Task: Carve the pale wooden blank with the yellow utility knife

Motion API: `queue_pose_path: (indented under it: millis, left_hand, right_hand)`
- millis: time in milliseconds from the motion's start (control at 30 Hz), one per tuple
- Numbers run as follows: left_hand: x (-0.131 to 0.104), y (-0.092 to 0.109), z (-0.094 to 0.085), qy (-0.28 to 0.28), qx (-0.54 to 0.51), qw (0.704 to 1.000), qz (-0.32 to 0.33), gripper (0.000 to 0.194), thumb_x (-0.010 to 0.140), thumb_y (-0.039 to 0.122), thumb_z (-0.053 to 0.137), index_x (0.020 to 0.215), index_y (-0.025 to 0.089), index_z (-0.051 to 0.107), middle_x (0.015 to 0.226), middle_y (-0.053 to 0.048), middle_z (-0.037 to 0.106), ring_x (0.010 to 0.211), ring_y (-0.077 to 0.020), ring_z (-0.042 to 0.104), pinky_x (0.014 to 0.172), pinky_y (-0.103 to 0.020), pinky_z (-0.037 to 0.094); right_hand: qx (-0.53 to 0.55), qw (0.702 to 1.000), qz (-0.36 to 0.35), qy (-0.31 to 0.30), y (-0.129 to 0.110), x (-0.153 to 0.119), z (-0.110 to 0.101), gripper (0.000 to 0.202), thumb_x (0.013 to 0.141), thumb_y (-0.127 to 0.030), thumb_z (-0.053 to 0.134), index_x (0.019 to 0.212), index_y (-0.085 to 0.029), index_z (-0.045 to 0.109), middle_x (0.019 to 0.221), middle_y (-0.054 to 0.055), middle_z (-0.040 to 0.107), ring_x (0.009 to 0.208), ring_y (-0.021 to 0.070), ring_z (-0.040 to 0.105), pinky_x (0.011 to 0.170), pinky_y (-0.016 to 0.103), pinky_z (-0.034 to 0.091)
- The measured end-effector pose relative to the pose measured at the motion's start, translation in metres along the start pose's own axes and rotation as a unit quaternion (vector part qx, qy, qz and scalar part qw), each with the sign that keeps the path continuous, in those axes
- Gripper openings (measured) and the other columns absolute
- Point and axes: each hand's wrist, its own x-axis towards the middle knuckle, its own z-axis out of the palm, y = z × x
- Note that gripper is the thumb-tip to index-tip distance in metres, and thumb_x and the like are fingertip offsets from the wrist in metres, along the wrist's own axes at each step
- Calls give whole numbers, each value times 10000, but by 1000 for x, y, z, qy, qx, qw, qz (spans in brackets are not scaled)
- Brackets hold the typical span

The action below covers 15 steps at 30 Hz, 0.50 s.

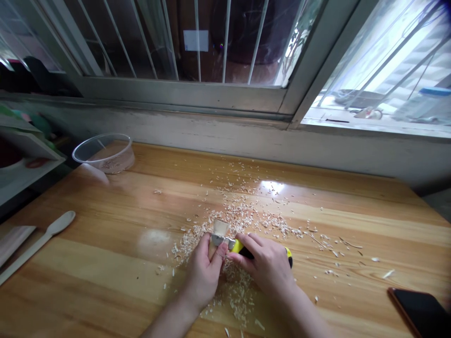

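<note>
A small piece of pale wood [221,227] sticks up from my left hand [205,267], whose fingers are closed around its lower part. My right hand [269,263] is wrapped around the yellow and black handle of a cutting tool [238,245]. The tool's metal head lies across the wood, right by my left thumb. How its blade is shaped is too small to make out. Pale wood shavings [243,211] are scattered on the table beneath and beyond both hands.
A clear plastic bowl [121,162] with some shavings inside stands at the back left of the wooden table [116,263]. Along the left edge lie a wooden spoon [52,230] and a flat strip of wood [14,241]. A phone [423,310] rests at the right front. A barred window rises behind.
</note>
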Motion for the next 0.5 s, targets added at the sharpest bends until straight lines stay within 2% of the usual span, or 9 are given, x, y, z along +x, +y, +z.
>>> queue_pose_path:
  millis: [233, 367, 500]
  left_hand:
    - [0, -2, 3, 19, -24, 999, -16, 310, 786, 503, 583, 777, 194, 560, 677, -3, 598, 616, -156, 534, 583, -233, 401]
    - [0, 2, 1, 27, -8, 999, -20, 315, 772, 506, 597, 760, 193, 568, 656, -2, 595, 598, -157, 527, 567, -233, 393]
    - [-2, 5, 0, 5, -9, 1000, -18, 298, 780, 499, 594, 810, 203, 569, 692, -3, 608, 620, -160, 536, 579, -233, 399]
  right_hand:
    - [-9, 1000, 1, -13, -2, -1, 0, 533, 938, -558, 285, 805, -195, 653, 630, 12, 647, 489, 112, 555, 500, 237, 302]
    - [2, 1000, 11, -21, -2, -2, 1, 564, 914, -604, 274, 818, -196, 651, 640, 16, 652, 496, 116, 567, 491, 235, 312]
    - [47, 998, 6, -51, 2, -2, 1, 537, 903, -608, 304, 842, -192, 639, 666, 17, 663, 544, 127, 604, 506, 222, 354]
